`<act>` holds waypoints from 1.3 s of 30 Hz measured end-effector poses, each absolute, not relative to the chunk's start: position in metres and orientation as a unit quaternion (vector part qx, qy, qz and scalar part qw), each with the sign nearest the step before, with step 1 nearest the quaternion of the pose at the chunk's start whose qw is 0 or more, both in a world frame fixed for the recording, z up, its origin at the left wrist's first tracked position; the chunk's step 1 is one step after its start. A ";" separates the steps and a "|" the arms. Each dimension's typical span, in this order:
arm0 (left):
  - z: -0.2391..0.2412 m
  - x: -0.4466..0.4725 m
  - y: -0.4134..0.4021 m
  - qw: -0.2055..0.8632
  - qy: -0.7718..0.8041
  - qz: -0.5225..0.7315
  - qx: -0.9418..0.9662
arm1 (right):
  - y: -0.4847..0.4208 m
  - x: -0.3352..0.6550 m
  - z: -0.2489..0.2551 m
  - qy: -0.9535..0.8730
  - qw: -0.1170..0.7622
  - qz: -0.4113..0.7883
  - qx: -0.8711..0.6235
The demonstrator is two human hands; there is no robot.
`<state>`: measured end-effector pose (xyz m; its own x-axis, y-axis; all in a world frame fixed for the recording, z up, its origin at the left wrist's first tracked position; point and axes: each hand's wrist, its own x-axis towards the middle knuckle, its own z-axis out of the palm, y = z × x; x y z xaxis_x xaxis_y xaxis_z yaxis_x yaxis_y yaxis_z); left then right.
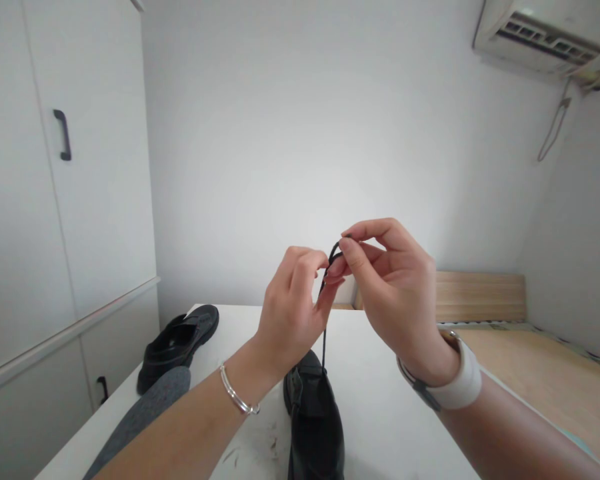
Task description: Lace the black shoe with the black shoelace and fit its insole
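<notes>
A black shoelace [324, 343] runs up from a black shoe [320, 427] on the white table and is held taut above it. My right hand [393, 287] pinches the lace's upper end between thumb and index finger, where it bends into a small loop. Just left of it, my left hand [295, 300] has its fingers closed around the lace a little lower down. The shoe stands upright with its toe pointing away; its near end is cut off by the bottom of the view.
A second black shoe [177, 343] stands at the table's far left, beside a grey insole-shaped piece [145, 417]. The white table [390, 413] reaches toward the wall. White cupboards [100, 200] rise on the left; a wooden bed frame [480, 297] lies to the right.
</notes>
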<state>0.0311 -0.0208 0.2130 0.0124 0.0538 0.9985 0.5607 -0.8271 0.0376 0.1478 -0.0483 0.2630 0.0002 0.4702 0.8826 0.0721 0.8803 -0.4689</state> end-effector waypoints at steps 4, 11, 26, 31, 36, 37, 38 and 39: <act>0.216 0.029 -0.020 0.227 -0.246 -0.615 -0.714 | -0.050 0.151 0.262 -0.682 0.685 0.165 -0.196; 0.216 0.027 -0.024 -0.046 -0.242 -0.620 -0.745 | -0.035 0.165 0.256 -0.651 0.706 0.201 -0.192; 0.127 -0.114 0.022 -0.370 -0.348 -0.744 -0.434 | 0.006 0.351 0.104 -0.379 0.770 0.351 -0.375; 0.085 -0.137 0.020 -0.298 -0.427 -0.753 -0.403 | 0.007 0.374 0.045 -0.342 0.777 0.308 -0.428; 0.071 -0.136 0.020 -0.203 -0.495 -0.713 -0.454 | 0.016 0.360 0.026 -0.367 0.750 0.290 -0.468; 0.071 -0.131 0.020 -0.168 -0.520 -0.675 -0.497 | 0.017 0.351 0.026 -0.397 0.726 0.299 -0.476; 0.072 -0.126 0.020 -0.132 -0.543 -0.623 -0.548 | 0.017 0.340 0.027 -0.440 0.692 0.310 -0.481; 0.072 -0.119 0.020 -0.100 -0.558 -0.564 -0.601 | 0.017 0.328 0.028 -0.493 0.650 0.320 -0.482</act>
